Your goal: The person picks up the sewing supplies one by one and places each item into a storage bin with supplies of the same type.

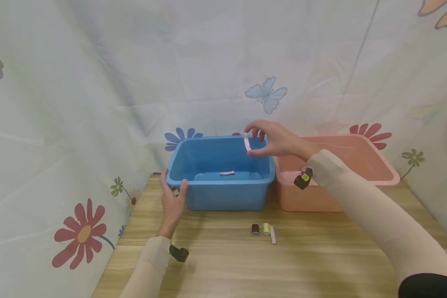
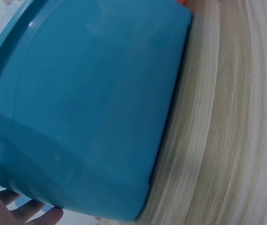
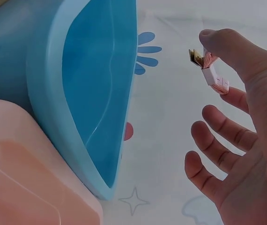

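Above the blue basin (image 1: 225, 196), my right hand (image 1: 277, 138) pinches a small folded tape measure (image 1: 247, 142) between thumb and forefinger. The right wrist view shows this tape measure (image 3: 211, 75) as a pink-white bundle with a paper band and metal tips; the other fingers are loosely bent. At the basin's front left corner, my left hand (image 1: 173, 205) grips the rim, thumb on the near edge and fingers (image 2: 28, 210) around the outside. Another folded tape measure (image 1: 227, 173) lies on the basin's floor.
A pink basin (image 1: 313, 198) stands to the right of the blue one. On the wooden table (image 1: 216, 256) in front are a dark thread spool (image 1: 255, 229), a yellow thread spool (image 1: 266, 229) and a further folded tape measure (image 1: 273, 235). A patterned curtain (image 1: 208, 74) hangs behind.
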Demonstrator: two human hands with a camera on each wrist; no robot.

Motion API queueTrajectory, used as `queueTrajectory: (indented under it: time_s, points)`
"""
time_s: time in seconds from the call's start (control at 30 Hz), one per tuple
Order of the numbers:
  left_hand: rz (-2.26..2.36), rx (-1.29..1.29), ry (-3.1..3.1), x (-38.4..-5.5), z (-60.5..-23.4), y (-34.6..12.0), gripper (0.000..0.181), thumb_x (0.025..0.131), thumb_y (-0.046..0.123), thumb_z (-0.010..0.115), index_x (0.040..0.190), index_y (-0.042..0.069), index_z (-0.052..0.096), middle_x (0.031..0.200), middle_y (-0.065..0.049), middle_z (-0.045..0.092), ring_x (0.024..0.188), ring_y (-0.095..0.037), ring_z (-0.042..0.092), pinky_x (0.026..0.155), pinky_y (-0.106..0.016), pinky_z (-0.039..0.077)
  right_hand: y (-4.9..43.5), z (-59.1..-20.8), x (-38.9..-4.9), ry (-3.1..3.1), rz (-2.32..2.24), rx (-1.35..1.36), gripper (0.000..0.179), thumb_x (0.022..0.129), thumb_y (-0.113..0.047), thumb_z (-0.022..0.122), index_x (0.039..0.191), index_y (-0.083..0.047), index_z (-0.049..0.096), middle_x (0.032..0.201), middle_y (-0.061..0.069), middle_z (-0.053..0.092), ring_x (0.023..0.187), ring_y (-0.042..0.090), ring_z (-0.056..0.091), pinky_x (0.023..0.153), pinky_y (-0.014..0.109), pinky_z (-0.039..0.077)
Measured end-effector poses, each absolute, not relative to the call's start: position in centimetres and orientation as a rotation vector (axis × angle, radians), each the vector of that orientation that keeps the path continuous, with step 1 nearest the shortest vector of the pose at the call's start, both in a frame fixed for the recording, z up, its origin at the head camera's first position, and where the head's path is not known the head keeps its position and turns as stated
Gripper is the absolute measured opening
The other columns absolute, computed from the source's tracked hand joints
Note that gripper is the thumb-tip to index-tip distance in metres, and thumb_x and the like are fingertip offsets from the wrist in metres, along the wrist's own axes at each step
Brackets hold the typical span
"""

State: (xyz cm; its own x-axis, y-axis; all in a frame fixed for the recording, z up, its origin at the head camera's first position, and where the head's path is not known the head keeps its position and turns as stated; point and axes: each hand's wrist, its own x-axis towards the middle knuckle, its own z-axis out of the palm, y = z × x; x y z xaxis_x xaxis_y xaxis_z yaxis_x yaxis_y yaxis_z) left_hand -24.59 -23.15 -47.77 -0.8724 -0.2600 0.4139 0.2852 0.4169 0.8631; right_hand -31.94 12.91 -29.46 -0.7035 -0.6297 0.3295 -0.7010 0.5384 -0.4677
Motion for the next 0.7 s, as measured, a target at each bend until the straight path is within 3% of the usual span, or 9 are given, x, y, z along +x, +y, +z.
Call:
queueTrajectory:
  time_s: [0.47,0.7]
  points:
    - [-1.472,-0.031,-2.161,-24.7,-47.9,-23.4,0.077,0.102,0.046,0.061,0.161,0.025,0.017,0.16,-0.013,0.039,0.138,-0.035,0.047,0.103,-0.064,0.044,12.1,-29.7,-33.6,-2.662,0.907,1.154,0.065,0.08,-0.037,0.088,0.133,-0.013,0.06,0.11,0.002,0.064,0.095,0.022,0.062,0.077,0.034,0.059]
    - [-1.472,-0.034,-2.168,-24.8,-47.9,-23.4,0.078,0.101,0.05,0.061,0.161,0.027,0.017,0.159,-0.015,0.039,0.136,-0.038,0.049,0.101,-0.065,0.045,11.8,-29.8,-34.4,-2.682,0.893,1.129,0.06,0.081,-0.037,0.087,0.131,-0.02,0.059,0.11,0.002,0.064,0.095,0.022,0.062,0.076,0.034,0.059]
